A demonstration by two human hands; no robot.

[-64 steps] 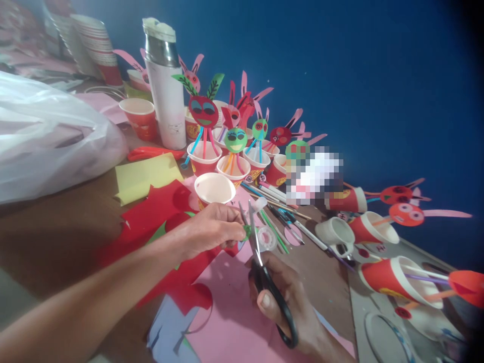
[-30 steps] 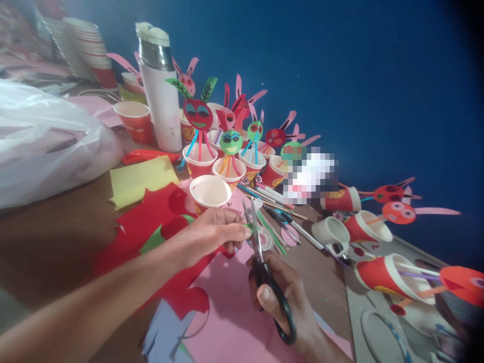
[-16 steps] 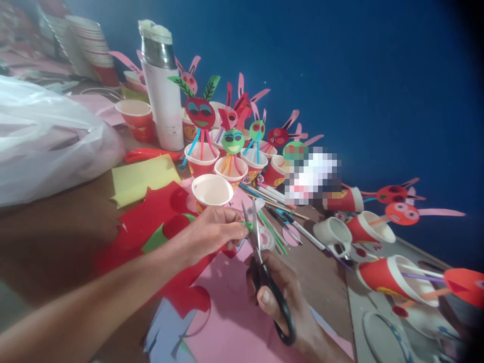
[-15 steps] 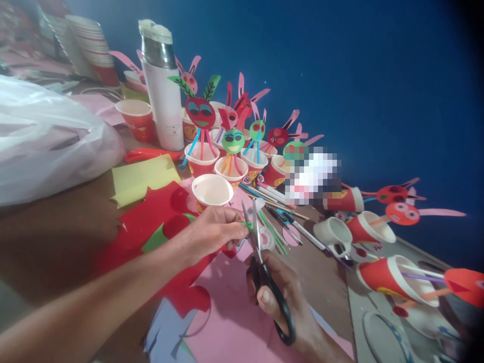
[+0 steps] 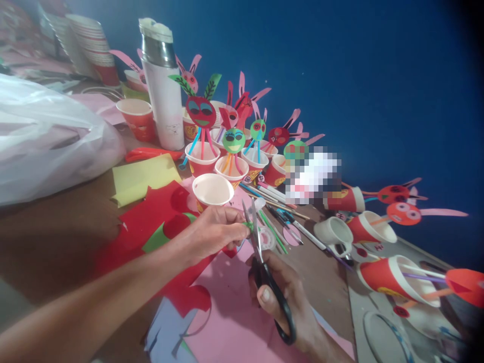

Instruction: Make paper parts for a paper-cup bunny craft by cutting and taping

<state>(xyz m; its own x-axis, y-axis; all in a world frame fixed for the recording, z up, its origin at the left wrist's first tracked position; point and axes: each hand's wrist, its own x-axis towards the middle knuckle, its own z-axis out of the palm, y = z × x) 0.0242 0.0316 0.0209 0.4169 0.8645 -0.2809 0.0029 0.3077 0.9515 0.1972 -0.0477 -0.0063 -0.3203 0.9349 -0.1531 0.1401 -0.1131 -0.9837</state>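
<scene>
My left hand (image 5: 221, 232) pinches a small piece of green paper (image 5: 248, 226) between thumb and fingers. Black-handled scissors (image 5: 278, 297) are in my right hand (image 5: 287, 292), with the thumb through one loop. The blades point up and stand slightly apart, the green piece between or right beside them. Under both hands lie pink paper (image 5: 227, 312) and cut red paper (image 5: 151, 217), with a green scrap (image 5: 157, 240) on the red. Just behind my left hand stands an open paper cup (image 5: 213, 190).
Paper cups with paper-faced figures (image 5: 201, 113) line the blue wall. A white flask (image 5: 164, 101) and a plastic bag (image 5: 49, 141) are at the left. Pens (image 5: 302, 227), a tape roll (image 5: 266, 239), a white mug (image 5: 333, 233) and tipped cups (image 5: 393, 277) lie to the right.
The two frames are nearly alike. My right hand and the scissors have shifted very slightly, and both hands keep their hold.
</scene>
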